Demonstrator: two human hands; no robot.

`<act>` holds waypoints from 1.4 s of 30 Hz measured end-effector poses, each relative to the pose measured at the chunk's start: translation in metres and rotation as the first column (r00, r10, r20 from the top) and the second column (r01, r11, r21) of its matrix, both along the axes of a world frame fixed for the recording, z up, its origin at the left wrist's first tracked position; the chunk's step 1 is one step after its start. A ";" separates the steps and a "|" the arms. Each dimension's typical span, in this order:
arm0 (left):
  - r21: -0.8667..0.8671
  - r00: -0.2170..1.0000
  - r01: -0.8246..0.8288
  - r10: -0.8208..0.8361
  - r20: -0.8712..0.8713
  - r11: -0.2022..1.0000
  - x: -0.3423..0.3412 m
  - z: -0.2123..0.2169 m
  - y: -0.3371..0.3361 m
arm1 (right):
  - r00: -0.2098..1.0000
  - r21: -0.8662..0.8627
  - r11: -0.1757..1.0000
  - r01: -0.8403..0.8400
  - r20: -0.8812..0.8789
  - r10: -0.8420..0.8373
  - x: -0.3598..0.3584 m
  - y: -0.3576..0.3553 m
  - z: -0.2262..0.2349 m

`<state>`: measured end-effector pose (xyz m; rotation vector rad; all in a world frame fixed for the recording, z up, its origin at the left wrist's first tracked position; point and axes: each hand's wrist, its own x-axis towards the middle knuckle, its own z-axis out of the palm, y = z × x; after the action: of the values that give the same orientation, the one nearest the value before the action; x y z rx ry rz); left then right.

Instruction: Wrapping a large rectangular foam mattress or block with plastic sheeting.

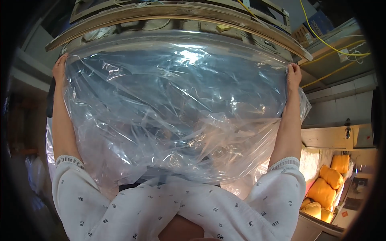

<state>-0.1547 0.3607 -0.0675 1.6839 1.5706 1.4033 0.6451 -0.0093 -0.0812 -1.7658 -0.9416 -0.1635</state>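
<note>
A large sheet of clear plastic film (177,100) is spread wide in front of me, wrinkled and shiny. My left hand (59,67) pinches its far left corner, fingers closed. At the far right corner my right hand (294,73) grips the film in the same way. Both arms are stretched forward and wide apart. The film's far edge runs fairly straight between the hands, while its near part hangs in loose folds close to my body. Through it a dark blue-grey surface shows, which I cannot make out clearly.
Beyond the film a long wooden rail (181,11) spans the view, with a small yellow block (222,28) just below it. A yellow cord (309,28) hangs at the far right, near a blue box (323,22). Orange cushions (323,193) lie at the lower right.
</note>
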 end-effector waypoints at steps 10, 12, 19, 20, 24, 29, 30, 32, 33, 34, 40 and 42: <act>0.051 0.980 -0.113 0.120 -0.157 0.992 -0.025 -0.014 0.037 | 0.923 -0.004 0.953 0.303 0.251 -0.292 0.003 0.018 0.004; 0.039 0.966 -0.154 0.158 -0.206 0.987 -0.008 -0.017 0.041 | 0.907 -0.012 0.943 0.331 0.279 -0.315 0.010 0.009 0.004; -0.203 0.859 0.247 -0.117 0.498 0.948 -0.094 -0.037 0.088 | 0.960 0.025 0.960 0.279 0.008 -0.279 0.036 0.012 0.000; -0.213 0.857 0.249 -0.112 0.502 0.945 -0.084 -0.036 0.083 | 0.958 0.059 0.956 0.287 -0.025 -0.286 0.035 0.013 0.001; -0.125 0.892 0.101 -0.034 0.451 0.987 -0.076 -0.019 0.048 | 0.979 0.128 0.986 0.109 0.155 -0.128 0.038 0.025 0.003; -0.165 0.989 -0.031 0.006 -0.150 0.986 -0.017 -0.002 0.018 | 0.992 -0.079 0.991 0.105 -0.057 -0.110 0.035 0.011 0.012; -0.083 0.973 -0.003 -0.017 -0.229 0.997 0.017 0.001 0.007 | 0.943 -0.154 0.938 0.311 0.169 -0.285 0.067 -0.017 0.012; -0.005 0.998 -0.017 0.017 -0.062 1.000 0.018 0.002 -0.015 | 0.976 -0.312 0.925 0.218 0.084 -0.202 0.049 -0.002 0.009; -0.056 0.998 0.057 -0.058 -0.015 0.997 0.002 0.012 -0.022 | 0.985 -0.481 0.860 0.171 0.058 -0.163 0.046 -0.005 0.015; -0.097 0.990 0.137 -0.134 0.038 0.986 -0.012 0.028 -0.027 | 0.977 -0.461 0.876 0.140 0.207 -0.048 0.037 -0.010 0.012; -0.072 0.954 0.169 -0.144 0.261 0.983 -0.053 0.077 -0.083 | 0.987 -0.315 0.937 -0.149 0.004 0.158 -0.047 -0.053 0.037; -0.116 0.950 0.213 -0.177 0.258 0.970 -0.046 0.082 -0.106 | 0.984 -0.446 0.877 -0.177 -0.085 0.156 -0.041 -0.073 0.047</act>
<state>-0.2011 0.2549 0.0147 1.4733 1.2965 1.3084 0.6045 -0.0820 -0.0338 -2.0878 -1.1599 0.2287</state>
